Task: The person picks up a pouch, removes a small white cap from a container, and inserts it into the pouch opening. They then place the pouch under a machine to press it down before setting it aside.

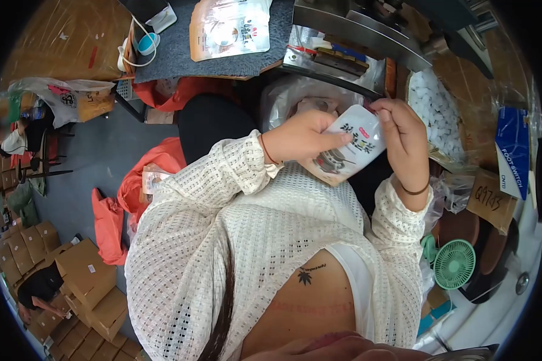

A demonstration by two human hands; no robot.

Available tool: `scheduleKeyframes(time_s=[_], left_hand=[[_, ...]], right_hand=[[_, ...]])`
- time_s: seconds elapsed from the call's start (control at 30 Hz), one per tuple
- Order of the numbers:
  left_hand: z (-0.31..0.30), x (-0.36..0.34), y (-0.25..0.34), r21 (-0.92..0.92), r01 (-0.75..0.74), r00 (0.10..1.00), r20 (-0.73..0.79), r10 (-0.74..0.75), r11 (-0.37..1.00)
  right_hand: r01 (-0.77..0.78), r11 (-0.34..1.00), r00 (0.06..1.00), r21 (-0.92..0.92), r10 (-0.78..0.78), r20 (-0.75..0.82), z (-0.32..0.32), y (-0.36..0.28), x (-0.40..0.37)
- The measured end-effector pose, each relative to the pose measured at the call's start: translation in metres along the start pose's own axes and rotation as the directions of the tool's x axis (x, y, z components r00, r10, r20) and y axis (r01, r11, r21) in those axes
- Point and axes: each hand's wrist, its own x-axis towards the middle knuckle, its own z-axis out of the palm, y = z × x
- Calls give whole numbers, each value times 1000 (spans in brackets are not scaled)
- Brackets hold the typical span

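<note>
A printed white packaging pouch (358, 144) with dark lettering and a picture of food is held tilted in front of my chest. My left hand (304, 135) grips its left edge, thumb lying across the printed front. At the upper right corner of the pouch, my right hand (403, 129) has its fingers closed in a pinch. Whether those fingertips grip the pouch edge or some small item there is hard to see. Behind the hands, a clear plastic bag (277, 99) holds more printed pouches, partly hidden by my left hand.
A stack of pouches (230, 30) lies on the blue-grey mat (168, 57). A metal machine (361, 30) stands ahead. Small white packets (433, 114) fill a container at right, near a green fan (454, 265). Red bags (108, 225) and cardboard boxes (87, 271) are at left, with other people.
</note>
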Motion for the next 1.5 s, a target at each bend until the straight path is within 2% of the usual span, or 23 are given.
scheduleKeyframes(time_s=[0.03, 0.13, 0.23, 0.37, 0.47, 0.5, 0.53, 0.57, 0.6, 0.63, 0.67, 0.73, 0.77, 0.8, 0.87, 0.97, 1.07, 1.2, 1.23, 1.33, 1.37, 1.47, 1.5], left_hand=[[2, 4, -5, -43, -16, 1000, 25, 17, 999], [-10, 15, -5, -20, -9, 1000, 24, 9, 1000], [-30, 32, 2, -126, -77, 993, -102, 65, 989], [-57, 53, 22, -291, 36, 988, -134, -78, 956], [-60, 55, 12, -229, -180, 979, -134, 152, 957], [-59, 37, 26, 147, -102, 921, -361, 149, 984], [-71, 32, 26, 330, -116, 805, -521, 283, 937], [-88, 30, 25, 502, -83, 652, -626, 428, 861], [-110, 25, 21, 864, 51, 352, -484, 801, 500], [-128, 15, 23, 939, 171, 281, -335, 899, 297], [-139, 1, 19, 878, 479, 404, -200, 893, -20], [-135, -18, 6, 896, 403, 693, -164, 702, -189], [-126, -25, -2, 927, 314, 733, -101, 673, -204], [-120, -31, -4, 947, 252, 765, -68, 641, -201], [-112, -35, 0, 988, 77, 696, -151, 702, 136], [-84, -34, 14, 694, -71, 771, -418, 481, 717], [-61, -24, 15, 623, -41, 879, -349, 324, 781], [-30, -8, 14, 553, -99, 906, -293, 304, 827], [-25, -6, 15, 530, -66, 934, -266, 239, 846], [-6, -1, 7, 48, -126, 974, -184, 133, 991], [-4, 1, 1, 13, -84, 988, -130, 85, 996], [4, 2, 13, 51, 146, 989, -4, -146, 988], [0, 8, -2, 1, 94, 992, 80, -93, 996]], right_hand=[[-39, 997, 999, 66, 37, 37, -5, 1, -2], [9, 884, 966, -467, -127, -223, -28, 22, -4], [-71, 685, 978, -725, -95, -185, -55, 74, -16], [-64, 684, 997, -726, 11, -77, -60, 110, -9], [-76, 774, 997, -628, 45, -66, -66, 113, -7], [-110, 800, 994, -590, 77, -81, -67, 112, -8], [-145, 823, 989, -549, 112, -94, -67, 111, -9], [-138, 814, 987, -563, 70, -142, -65, 110, -11], [-135, 805, 981, -577, 28, -190, -63, 108, -12], [-130, 796, 971, -592, -18, -237, -61, 106, -13], [-143, 785, 964, -603, -28, -265, -60, 105, -12], [-169, 760, 947, -627, -52, -318, -59, 98, -10], [-169, 782, 925, -599, -83, -370, -58, 94, -9], [-167, 803, 900, -572, -113, -422, -56, 85, -6], [-105, 859, 892, -502, -142, -429, -45, 70, -4], [94, 932, 950, -350, -190, -250, -20, 41, 1], [145, 987, 985, -73, -151, -84, 4, 7, 7], [80, 994, 981, 79, -65, -181, 10, -12, 15], [87, 996, 989, -5, -87, -118, 8, -14, 16], [211, 949, 964, -234, -241, -109, 0, -4, 17], [183, 943, 979, -278, -201, -40, -7, -4, 15], [-6, 999, 996, -42, 10, 89, -14, -4, 7], [-4, 999, 996, -43, 7, 90, -21, -4, 5]])
